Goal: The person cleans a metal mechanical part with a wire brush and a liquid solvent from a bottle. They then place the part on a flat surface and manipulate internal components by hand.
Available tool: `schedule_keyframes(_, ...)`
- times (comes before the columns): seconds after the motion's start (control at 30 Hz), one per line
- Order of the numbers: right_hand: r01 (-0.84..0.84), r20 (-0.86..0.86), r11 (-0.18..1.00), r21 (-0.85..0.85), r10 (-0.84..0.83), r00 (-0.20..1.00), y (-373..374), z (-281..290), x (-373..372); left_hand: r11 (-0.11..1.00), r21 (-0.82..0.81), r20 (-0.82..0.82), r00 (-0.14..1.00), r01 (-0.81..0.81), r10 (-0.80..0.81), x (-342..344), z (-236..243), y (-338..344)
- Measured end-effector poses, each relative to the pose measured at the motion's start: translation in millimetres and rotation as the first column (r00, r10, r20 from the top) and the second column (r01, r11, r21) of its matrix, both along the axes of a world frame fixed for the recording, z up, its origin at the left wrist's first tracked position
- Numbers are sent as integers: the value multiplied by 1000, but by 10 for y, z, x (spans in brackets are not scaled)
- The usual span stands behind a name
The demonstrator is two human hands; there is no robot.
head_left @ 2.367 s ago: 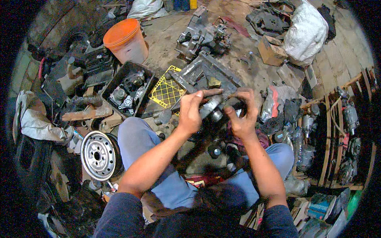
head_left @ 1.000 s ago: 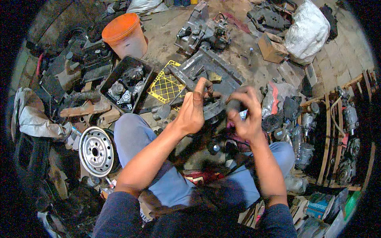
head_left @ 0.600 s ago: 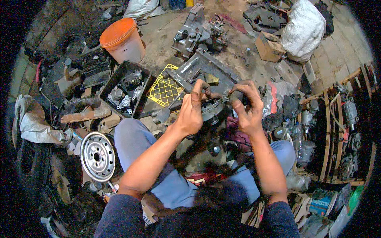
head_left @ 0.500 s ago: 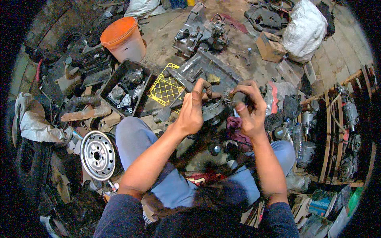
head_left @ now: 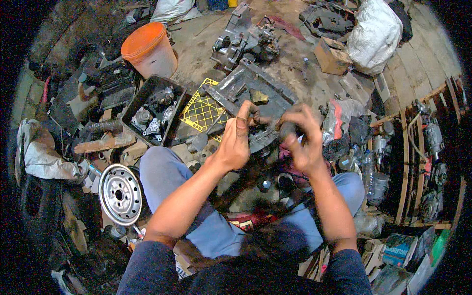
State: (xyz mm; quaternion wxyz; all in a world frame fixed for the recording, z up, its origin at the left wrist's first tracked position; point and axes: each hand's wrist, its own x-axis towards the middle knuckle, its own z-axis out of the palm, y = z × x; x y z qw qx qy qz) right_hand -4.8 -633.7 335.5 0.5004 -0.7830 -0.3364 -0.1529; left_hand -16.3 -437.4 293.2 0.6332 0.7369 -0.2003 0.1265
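L hand (head_left: 235, 146) gripping dark metal pt (head_left: 263, 139), approx ctr of frame; R hand (head_left: 306, 140), blurred, curled around small dark obj (head_left: 288, 129) just R of pt. Orange-topped bucket (head_left: 151, 51) upper L, steel wheel (head_left: 129, 191) lower L.

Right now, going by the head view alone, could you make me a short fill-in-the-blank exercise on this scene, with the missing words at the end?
1. The top of the bucket is ____ in colour.
2. The grid next to the black bin is ____ in colour.
3. The silver wheel rim is beside the person's ____ leg.
4. The dark, blurred piece is in the person's ____ hand.

Missing words: orange; yellow; left; right.
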Motion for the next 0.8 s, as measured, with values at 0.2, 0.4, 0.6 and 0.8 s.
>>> schedule_keyframes(0.2, 101, 27, 995, -28, -100, 995, -93, -81, 131, 953, -297, -204, 972, 55, -120, 6, 46, -23)
schedule_keyframes(0.4, 169, -253, 964, 206, -114, 961, -212, -72, 150, 867, -426, -113, 936, 257, -333, 26, 220, 80)
schedule_keyframes(0.6, 277, -447, 941, 194, -166, 879, -200, -90, 114, 899, -345, -57, 950, 270, -307, 12, 231, 6)
schedule_keyframes(0.8, 427, -580, 898, 109, -292, 760, -276, -392, 232, 811, -558, -246, 898, 176, -364, 76, -12, 33)
